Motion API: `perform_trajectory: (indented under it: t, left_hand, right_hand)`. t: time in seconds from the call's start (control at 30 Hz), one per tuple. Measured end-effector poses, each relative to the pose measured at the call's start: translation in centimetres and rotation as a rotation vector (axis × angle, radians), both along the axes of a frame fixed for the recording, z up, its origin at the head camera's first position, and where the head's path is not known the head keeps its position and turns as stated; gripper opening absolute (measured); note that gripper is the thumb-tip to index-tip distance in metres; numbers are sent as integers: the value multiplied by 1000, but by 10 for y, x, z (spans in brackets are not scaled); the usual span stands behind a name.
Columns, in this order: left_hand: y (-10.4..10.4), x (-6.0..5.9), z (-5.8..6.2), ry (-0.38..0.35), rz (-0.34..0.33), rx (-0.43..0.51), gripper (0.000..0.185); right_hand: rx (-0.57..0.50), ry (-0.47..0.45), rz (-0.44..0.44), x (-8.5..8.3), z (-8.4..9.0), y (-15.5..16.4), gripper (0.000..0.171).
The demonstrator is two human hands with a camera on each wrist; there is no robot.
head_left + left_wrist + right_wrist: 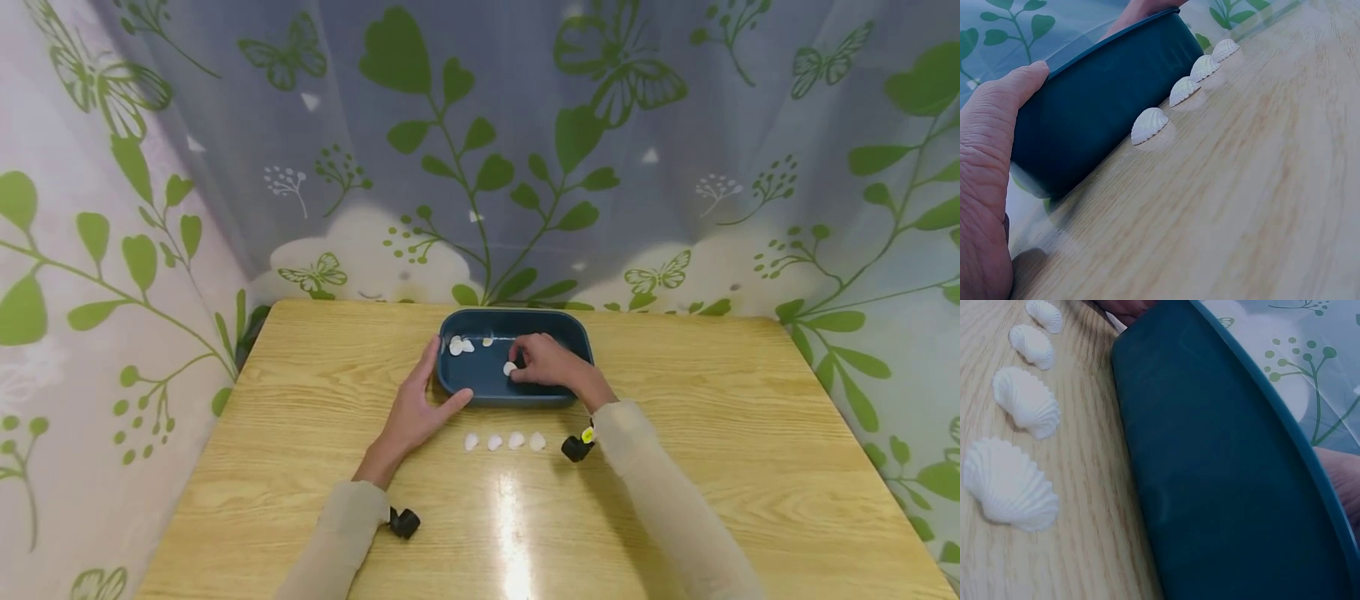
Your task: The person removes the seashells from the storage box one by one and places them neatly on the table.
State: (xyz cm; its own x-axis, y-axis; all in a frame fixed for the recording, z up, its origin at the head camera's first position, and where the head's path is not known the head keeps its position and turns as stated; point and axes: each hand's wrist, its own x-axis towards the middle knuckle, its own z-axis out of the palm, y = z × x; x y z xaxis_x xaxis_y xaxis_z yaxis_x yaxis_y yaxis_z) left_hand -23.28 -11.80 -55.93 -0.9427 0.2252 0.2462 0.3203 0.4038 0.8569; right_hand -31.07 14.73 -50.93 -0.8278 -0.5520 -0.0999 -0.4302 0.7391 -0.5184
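Note:
A dark blue oblong tub stands on the table, with several small white shells at its left end and a yellowish-white piece beside them. My right hand reaches inside and pinches a white shell between thumb and fingers. At the tub's left front corner is my left hand, its straight thumb against the front rim and its fingers along the left side. In front of the tub lies a row of several ribbed white seashells, spaced apart.
The wooden table extends to both sides. A curtain printed with leaves and butterflies hangs close behind the tub and along both sides. Black wrist cameras hang beneath the sleeves.

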Motion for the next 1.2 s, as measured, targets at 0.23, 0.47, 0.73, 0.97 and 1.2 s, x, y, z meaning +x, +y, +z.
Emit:
perform_trajectory:
  t: [0.23, 0.47, 0.73, 0.97, 1.2]
  left_hand:
    - [-2, -1, 0, -12, 11, -3, 97]
    - [-2, -1, 0, -18, 24, -17, 98]
    - [-2, 0, 2, -19, 21, -12, 98]
    - [0, 0, 1, -11, 15, -19, 98]
    - [0, 2, 3, -16, 14, -17, 98]
  right_hand:
    - [-1, 18, -10, -1, -1, 1, 20]
    - [-9, 10, 13, -2, 0, -1, 23]
    - [-15, 1, -3, -2, 0, -2, 23]
    - [-65, 41, 1, 7, 7, 2, 20]
    - [-90, 82, -4, 20, 20, 2, 19]
